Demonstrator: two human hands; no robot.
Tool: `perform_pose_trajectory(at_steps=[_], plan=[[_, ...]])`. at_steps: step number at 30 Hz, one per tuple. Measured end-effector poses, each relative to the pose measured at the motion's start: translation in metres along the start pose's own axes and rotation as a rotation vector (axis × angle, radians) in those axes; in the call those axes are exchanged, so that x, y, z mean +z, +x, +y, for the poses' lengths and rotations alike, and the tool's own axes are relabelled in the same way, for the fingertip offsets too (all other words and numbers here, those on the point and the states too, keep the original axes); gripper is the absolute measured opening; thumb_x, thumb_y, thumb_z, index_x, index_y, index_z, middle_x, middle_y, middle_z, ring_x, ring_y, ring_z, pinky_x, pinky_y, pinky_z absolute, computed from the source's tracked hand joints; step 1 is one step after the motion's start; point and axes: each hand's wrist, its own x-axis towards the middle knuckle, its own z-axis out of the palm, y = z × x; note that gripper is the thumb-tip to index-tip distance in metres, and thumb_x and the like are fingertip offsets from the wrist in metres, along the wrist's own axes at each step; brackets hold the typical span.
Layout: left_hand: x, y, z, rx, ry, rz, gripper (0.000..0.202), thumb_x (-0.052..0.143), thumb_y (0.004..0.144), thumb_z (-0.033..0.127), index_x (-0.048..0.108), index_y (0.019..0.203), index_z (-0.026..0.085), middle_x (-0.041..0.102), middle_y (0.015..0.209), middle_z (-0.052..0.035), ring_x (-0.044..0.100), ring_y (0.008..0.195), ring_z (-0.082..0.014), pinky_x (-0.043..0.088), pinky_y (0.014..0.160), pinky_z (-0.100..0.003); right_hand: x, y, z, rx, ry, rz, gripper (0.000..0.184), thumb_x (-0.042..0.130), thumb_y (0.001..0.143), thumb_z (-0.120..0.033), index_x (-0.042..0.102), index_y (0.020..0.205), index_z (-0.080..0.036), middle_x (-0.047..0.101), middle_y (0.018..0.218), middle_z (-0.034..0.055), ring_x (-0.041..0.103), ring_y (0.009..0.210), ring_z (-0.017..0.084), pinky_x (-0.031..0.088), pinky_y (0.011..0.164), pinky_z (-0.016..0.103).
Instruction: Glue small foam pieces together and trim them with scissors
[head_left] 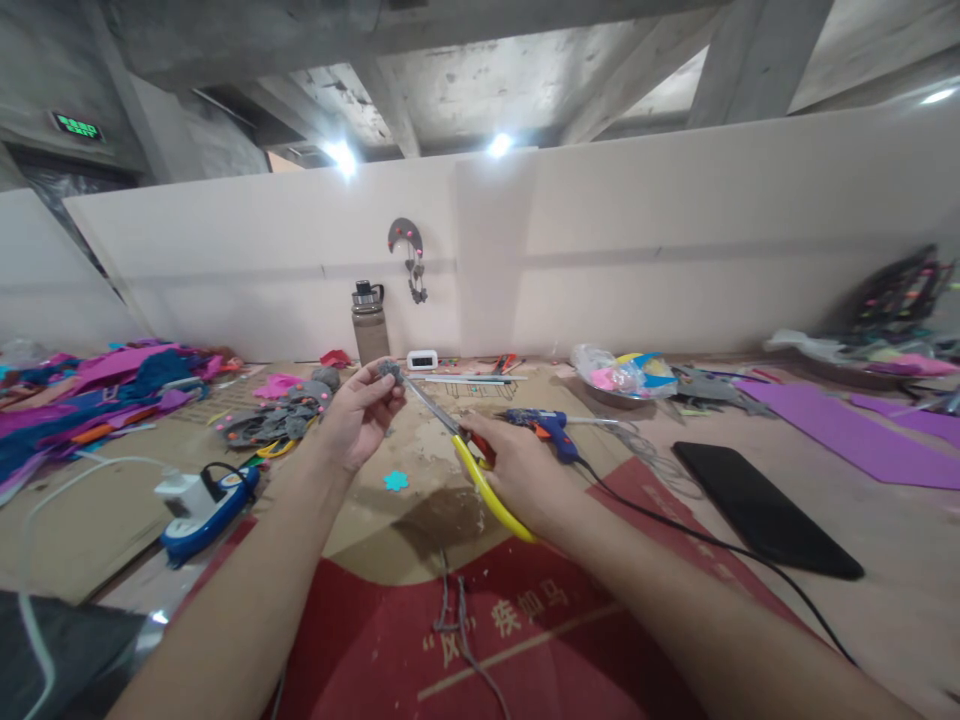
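Observation:
Pinched in the fingertips of my left hand (pixel 364 415) is a small grey piece (pixel 390 371), felt-like in look. My right hand (pixel 517 470) grips yellow-handled scissors (pixel 480 478), their blades (pixel 431 402) pointing up and left toward that piece. Whether the blade tips touch it I cannot tell. Below my hands lies a turquoise flower-shaped cutout (pixel 396 481) on the cardboard. Grey cord (pixel 463 620) trails over the red printed part (pixel 360 640) nearer to me. A blue glue gun (pixel 551 428) rests just beyond my right hand.
At left are a power strip (pixel 202 530), grey felt pieces (pixel 277 420) and a heap of coloured felt (pixel 112 400). A bottle (pixel 370 325) and small clock (pixel 422 360) stand at the back. To the right lie a black phone (pixel 765 510), a filled bowl (pixel 622 395) and purple sheets (pixel 847 430).

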Motion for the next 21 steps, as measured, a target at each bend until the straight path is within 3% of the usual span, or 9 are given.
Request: perform_pose_trajectory(at_steps=[14, 21], plan=[[0.002, 0.000, -0.006, -0.038, -0.123, 0.019, 0.018, 0.055, 0.073, -0.001, 0.062, 0.080, 0.014, 0.064, 0.074, -0.0016, 0.058, 0.061, -0.0053, 0.050, 0.060, -0.013, 0.007, -0.001, 0.000, -0.020, 0.019, 0.033, 0.033, 0.050, 0.072, -0.011, 0.059, 0.102, -0.021, 0.065, 0.092, 0.0035, 0.056, 0.079, 0.015, 0.039, 0.070, 0.024], [0.005, -0.002, -0.005, -0.036, -0.134, 0.000, 0.016, 0.056, 0.073, 0.000, 0.061, 0.080, 0.013, 0.063, 0.073, -0.0017, 0.059, 0.060, -0.0057, 0.050, 0.059, -0.014, 0.012, -0.002, 0.003, -0.025, 0.004, 0.037, 0.039, 0.050, 0.071, -0.011, 0.057, 0.108, -0.021, 0.065, 0.095, 0.0036, 0.057, 0.082, 0.016, 0.039, 0.072, 0.024]])
